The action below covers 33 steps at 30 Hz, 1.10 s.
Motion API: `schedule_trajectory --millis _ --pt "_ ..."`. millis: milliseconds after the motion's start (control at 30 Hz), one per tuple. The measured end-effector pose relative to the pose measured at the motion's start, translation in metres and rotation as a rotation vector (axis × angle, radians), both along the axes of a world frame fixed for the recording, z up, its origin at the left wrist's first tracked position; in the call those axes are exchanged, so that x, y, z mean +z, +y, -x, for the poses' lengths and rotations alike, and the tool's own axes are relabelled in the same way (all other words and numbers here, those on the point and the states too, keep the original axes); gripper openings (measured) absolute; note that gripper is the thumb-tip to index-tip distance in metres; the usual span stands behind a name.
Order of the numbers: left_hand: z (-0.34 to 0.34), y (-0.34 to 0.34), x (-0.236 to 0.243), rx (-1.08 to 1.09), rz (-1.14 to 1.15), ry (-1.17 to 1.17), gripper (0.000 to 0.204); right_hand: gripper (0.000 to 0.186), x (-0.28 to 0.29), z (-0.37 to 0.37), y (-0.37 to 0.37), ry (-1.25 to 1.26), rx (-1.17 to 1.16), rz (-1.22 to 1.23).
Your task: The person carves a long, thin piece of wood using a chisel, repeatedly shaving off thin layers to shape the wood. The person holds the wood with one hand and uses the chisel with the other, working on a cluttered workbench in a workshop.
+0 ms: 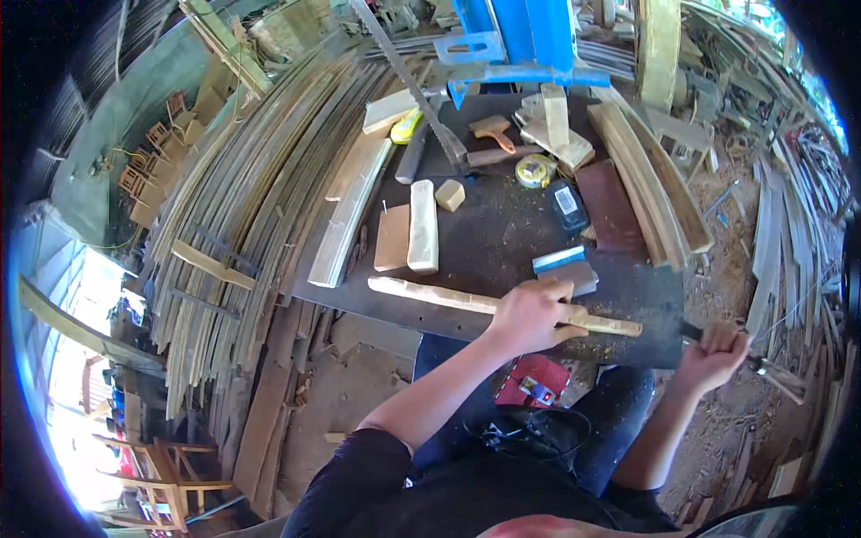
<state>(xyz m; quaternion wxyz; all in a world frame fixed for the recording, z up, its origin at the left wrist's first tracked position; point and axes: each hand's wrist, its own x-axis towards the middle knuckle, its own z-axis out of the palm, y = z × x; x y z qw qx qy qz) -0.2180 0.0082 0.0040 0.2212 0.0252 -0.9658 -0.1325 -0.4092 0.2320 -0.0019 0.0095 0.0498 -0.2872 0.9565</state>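
Observation:
My left hand (531,316) is closed over a pale wooden stick (435,294), which lies along the near edge of the dark tabletop (502,235). The stick's right end sticks out past my fingers. Off the table's right corner, my right hand (715,359) is wrapped round a long narrow tool (690,331). One end of it is dark; the other runs out to the lower right, and its exact kind is unclear. Just beyond my left hand are a blue-and-white block (558,259) and a grey-brown block (574,278).
A handsaw (408,81), a brush (492,130), a tape measure (535,170), a brown sheet (611,206) and several wood blocks (423,226) lie on the table. Long boards (641,184) line its right side. Stacked timber (242,188) fills the left. A red object (531,378) is below the near edge.

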Motion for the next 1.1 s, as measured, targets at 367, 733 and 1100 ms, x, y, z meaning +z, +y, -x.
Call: schedule_trajectory --millis 367,733,1100 --pt "0.005 0.001 -0.002 0.007 0.039 0.029 0.026 0.047 0.011 -0.008 0.001 0.048 -0.062 0.019" --pt "0.005 0.003 0.002 0.027 0.033 -0.013 0.027 0.045 0.013 -0.005 0.003 0.128 0.031 0.072" --pt "0.001 0.001 -0.001 0.041 0.052 0.057 0.028 0.047 -0.011 -0.039 -0.039 0.05 0.172 0.011"
